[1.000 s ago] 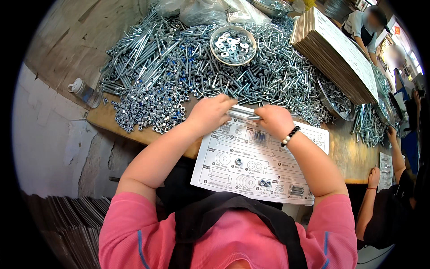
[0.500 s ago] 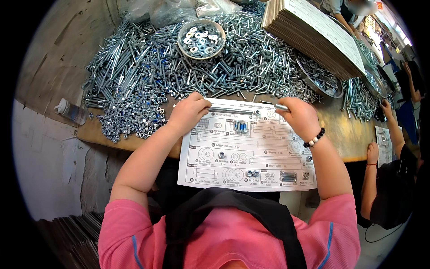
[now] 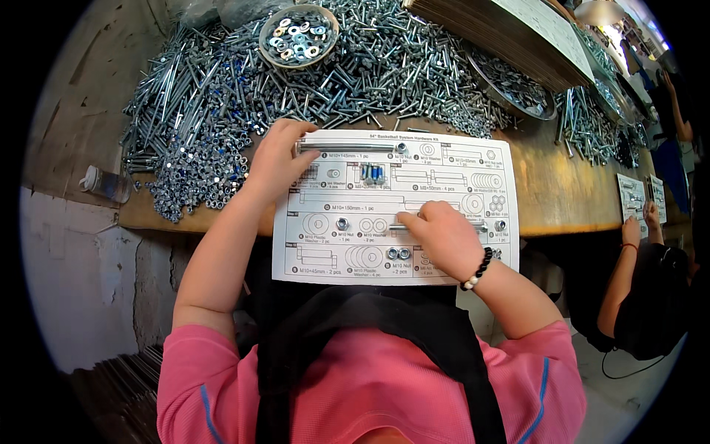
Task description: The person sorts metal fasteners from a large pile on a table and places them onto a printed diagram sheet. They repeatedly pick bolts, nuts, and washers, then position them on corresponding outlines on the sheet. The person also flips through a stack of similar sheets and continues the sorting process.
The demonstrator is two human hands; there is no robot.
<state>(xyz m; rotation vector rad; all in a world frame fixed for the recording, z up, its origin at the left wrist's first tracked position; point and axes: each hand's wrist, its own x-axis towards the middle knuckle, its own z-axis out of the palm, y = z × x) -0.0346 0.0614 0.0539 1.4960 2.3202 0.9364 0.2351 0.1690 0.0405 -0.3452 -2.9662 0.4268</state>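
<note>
A white printed card (image 3: 318,279) with outline drawings of hardware lies in front of me. My left hand (image 3: 285,152) grips its upper left corner, fingers by the end of a long bolt (image 3: 355,147) lying along the top. Over the lower right part, my right hand (image 3: 444,240) is closed on another bolt (image 3: 475,227), pressed flat against the card and partly covered by the fingers. Single nuts (image 3: 342,223) and a pair of nuts (image 3: 398,254) sit on the drawings. A few short blue-tinted bolts (image 3: 373,175) rest in the upper middle.
Loose bolts (image 3: 355,81) cover the table behind the card, with a heap of nuts (image 3: 200,174) at left. A bowl of washers (image 3: 298,37), a metal tray (image 3: 510,85) and a stack of cards (image 3: 510,33) stand farther back. Another person's hand (image 3: 631,231) holds a card at right.
My right hand has carried its bolt from the card's upper right down to the lower right part. My left hand stays at the upper left corner. The whole view has shifted slightly.
</note>
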